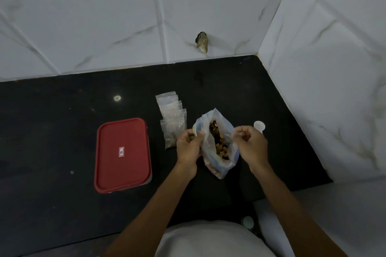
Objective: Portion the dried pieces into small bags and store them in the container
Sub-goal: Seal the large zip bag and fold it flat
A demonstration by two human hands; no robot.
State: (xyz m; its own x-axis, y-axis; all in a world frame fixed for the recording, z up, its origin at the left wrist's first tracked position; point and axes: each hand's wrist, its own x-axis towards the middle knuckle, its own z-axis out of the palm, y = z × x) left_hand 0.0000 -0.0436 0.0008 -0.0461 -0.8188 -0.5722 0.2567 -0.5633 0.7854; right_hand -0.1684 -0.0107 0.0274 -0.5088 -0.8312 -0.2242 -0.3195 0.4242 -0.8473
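Observation:
A large clear plastic bag [219, 164] stands on the black counter, its mouth spread wide, with brown and yellow dried pieces [218, 141] showing inside. My left hand [189, 148] pinches the bag's left rim. My right hand [251, 146] pinches the right rim. Just left of the bag lies a fanned stack of small clear bags [172, 116], flat on the counter. Further left sits a rectangular container with a red lid [122, 155], closed, with a small white label on top.
A small white round scoop or cap [259, 126] lies behind my right hand. White tiled walls close the counter at the back and right, with a broken hole [202, 41] in the back wall. The black counter [52, 120] stretches to the left.

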